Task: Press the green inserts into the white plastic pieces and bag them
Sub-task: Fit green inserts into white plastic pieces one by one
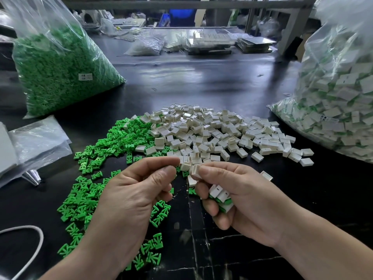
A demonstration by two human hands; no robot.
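Loose green inserts lie scattered over the black table on the left and near side. A heap of white plastic pieces sits behind my hands. My left hand has its fingers curled, thumb and forefinger meeting near a white piece; whether it holds anything is hidden. My right hand pinches a white piece between thumb and forefinger. Its curled fingers also hold several assembled white-and-green pieces in the palm.
A big clear bag of green inserts stands at the back left. A big clear bag of assembled pieces stands at the right. Flat empty bags lie at the left, a white cord at the bottom left. Trays and clutter fill the far table.
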